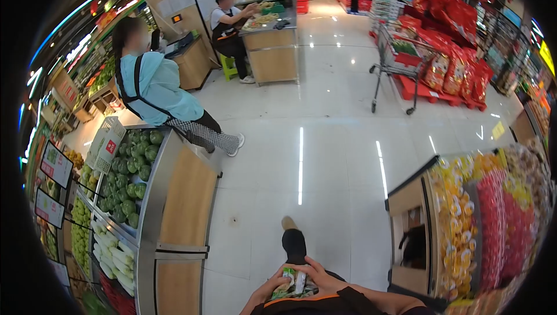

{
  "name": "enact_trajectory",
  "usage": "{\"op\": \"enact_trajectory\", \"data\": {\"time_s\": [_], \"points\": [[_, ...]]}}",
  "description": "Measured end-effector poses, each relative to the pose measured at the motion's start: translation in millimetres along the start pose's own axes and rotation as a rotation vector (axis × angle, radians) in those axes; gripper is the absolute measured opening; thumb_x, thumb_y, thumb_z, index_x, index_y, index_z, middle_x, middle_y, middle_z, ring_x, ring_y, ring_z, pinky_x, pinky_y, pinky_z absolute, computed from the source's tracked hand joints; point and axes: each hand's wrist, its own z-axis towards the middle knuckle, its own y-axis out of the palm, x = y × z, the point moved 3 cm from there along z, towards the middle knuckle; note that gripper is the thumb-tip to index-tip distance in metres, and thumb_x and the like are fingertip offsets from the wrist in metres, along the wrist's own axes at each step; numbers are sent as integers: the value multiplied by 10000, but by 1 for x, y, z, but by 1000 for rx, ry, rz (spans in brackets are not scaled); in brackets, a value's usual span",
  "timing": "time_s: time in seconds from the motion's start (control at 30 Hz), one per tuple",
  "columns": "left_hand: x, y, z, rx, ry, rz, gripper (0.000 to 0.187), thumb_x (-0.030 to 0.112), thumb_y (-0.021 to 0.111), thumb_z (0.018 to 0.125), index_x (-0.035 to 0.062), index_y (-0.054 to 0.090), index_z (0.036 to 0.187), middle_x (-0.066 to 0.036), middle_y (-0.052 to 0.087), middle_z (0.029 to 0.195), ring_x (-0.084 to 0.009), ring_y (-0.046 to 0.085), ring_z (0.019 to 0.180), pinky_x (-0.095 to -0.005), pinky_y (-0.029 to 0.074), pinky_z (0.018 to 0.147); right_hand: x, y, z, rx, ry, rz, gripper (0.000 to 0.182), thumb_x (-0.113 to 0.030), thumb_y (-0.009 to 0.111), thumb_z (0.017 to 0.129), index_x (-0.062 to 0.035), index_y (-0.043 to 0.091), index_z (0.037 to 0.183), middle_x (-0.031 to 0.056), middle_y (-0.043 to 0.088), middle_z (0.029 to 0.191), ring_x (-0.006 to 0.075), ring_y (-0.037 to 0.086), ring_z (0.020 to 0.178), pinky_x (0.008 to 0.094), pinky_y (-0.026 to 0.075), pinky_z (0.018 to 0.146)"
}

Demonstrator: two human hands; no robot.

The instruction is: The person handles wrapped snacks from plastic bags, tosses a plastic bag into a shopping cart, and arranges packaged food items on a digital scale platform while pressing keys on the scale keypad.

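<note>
At the bottom centre, my left hand (271, 288) and my right hand (321, 274) are both wrapped round a small green and white package (295, 283), close to my body. The fingers of my right hand lie over its top and right side, while my left hand holds its left side. What the package contains is too small to make out. One of my legs, with a dark trouser and a tan shoe (288, 222), is stretched forward just beyond my hands.
Green produce (132, 166) and white vegetables (113, 257) lie on a stand at left. A person in light blue (156, 88) stands behind it; another sits at a counter (271, 54). A shopping cart (400, 59) and red bags (455, 71) are upper right, packaged goods (461, 228) at right.
</note>
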Motion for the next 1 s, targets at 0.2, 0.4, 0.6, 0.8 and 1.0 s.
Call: {"op": "enact_trajectory", "data": {"time_s": [0.2, 0.4, 0.6, 0.8, 1.0], "points": [[141, -38, 117, -35, 86, 56, 457, 186, 581, 848, 106, 417, 1268, -70, 509, 1114, -160, 523, 1043, -289, 426, 912, 35, -109, 145, 8, -135, -122, 800, -413, 774, 737, -161, 344, 1363, 120, 381, 1370, 413, 159, 1373, 523, 234, 1094], [327, -28, 201, -108, 17, 247, 482, 196, 573, 862, 100, 404, 1303, -90, 489, 1142, -173, 507, 1077, -300, 417, 927, 6, -228, 272, 134, -153, -155, 759, -403, 773, 733, -131, 384, 1325, 111, 422, 1332, 382, 263, 1332, 479, 221, 1094], [454, -39, 278, -111, -105, 324, 524, 249, 560, 885, 81, 350, 1335, -110, 486, 1178, -172, 518, 1067, -289, 429, 913, -3, -317, 377, 204, -141, -92, 718, -406, 753, 755, -125, 404, 1316, 107, 437, 1318, 386, 267, 1330, 497, 230, 1079], [589, -34, 375, -70, -99, 309, 525, 261, 555, 892, 84, 343, 1338, -111, 489, 1184, -170, 526, 1067, -284, 436, 909, 27, -432, 503, 90, -199, -55, 687, -326, 745, 784, -110, 381, 1325, 106, 393, 1346, 359, 237, 1360, 474, 212, 1089], [730, -19, 457, -9, -25, 278, 521, 263, 552, 895, 86, 343, 1338, -110, 490, 1184, -169, 529, 1066, -283, 438, 907, 3, -563, 638, 19, -279, -155, 792, -509, 732, 749, -92, 399, 1334, 223, 407, 1300, 410, 370, 1220, 529, 289, 1019]]}}
